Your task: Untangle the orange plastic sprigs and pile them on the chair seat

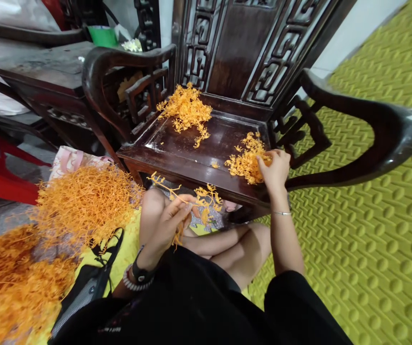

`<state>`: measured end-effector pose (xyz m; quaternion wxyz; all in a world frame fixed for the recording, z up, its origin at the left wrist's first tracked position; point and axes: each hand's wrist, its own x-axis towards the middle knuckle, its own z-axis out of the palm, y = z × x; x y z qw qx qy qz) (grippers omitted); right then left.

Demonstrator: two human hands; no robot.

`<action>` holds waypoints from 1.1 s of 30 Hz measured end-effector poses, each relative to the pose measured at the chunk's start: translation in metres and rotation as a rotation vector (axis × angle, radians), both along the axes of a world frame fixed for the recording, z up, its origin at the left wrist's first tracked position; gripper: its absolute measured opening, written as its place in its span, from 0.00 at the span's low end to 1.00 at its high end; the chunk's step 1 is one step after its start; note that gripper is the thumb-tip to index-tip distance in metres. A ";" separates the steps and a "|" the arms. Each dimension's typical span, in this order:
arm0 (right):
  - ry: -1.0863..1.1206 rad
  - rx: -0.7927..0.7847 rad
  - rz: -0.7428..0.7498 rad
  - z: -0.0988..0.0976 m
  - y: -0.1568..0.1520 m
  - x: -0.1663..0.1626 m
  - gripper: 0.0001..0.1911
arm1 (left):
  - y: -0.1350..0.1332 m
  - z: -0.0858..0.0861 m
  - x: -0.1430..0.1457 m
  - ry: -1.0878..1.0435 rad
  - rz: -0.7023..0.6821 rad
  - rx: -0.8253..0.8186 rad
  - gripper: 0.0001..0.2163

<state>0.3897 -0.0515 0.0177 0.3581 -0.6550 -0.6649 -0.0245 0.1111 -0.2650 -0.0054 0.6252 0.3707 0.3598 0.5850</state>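
My left hand [180, 211] is closed on a thin, branching orange artificial flower stem [168, 186]. Small claw-like orange tips [208, 199] stick out past its fingers, and more orange strands hang below the palm. On the right side of the dark wooden chair seat, my right hand [276, 167] has its thumb and fingers curled at the edge of a small pile of orange flower pieces [245, 160]. Its fingertips are partly hidden among the pieces. A larger pile of similar orange flower pieces [188, 110] lies at the back left of the seat [177, 160].
A heap of bare orange stems [87, 206] lies on the floor at left, beside a denser orange heap [22, 287] and a black bag [84, 287]. Curved armrests [382, 139] flank the seat. A red stool [5, 167] stands far left; yellow matting [371, 230] covers the right.
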 end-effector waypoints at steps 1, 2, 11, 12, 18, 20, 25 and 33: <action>0.100 0.051 0.065 0.000 -0.004 -0.002 0.11 | 0.001 0.000 -0.001 0.004 0.001 -0.005 0.14; 0.201 0.092 0.135 0.000 -0.010 -0.006 0.11 | 0.001 -0.001 -0.002 0.005 0.003 -0.014 0.16; 0.615 -0.691 1.122 0.019 -0.096 -0.079 0.34 | 0.004 -0.008 -0.012 0.162 -0.087 0.026 0.19; 0.626 -0.798 1.194 0.023 -0.099 -0.082 0.37 | 0.004 -0.007 -0.013 0.218 -0.105 0.038 0.20; 0.336 -0.737 1.221 0.028 -0.116 -0.105 0.22 | 0.004 -0.009 -0.014 0.321 -0.086 0.040 0.18; 0.302 -0.650 1.124 0.018 -0.126 -0.118 0.22 | 0.004 -0.012 -0.013 0.301 -0.034 0.007 0.18; 0.327 -0.526 0.965 -0.004 -0.129 -0.131 0.30 | 0.007 -0.022 -0.014 0.267 0.099 -0.161 0.19; 0.501 -0.254 0.775 0.017 -0.143 -0.116 0.30 | -0.016 -0.026 -0.013 0.301 -0.246 -0.193 0.27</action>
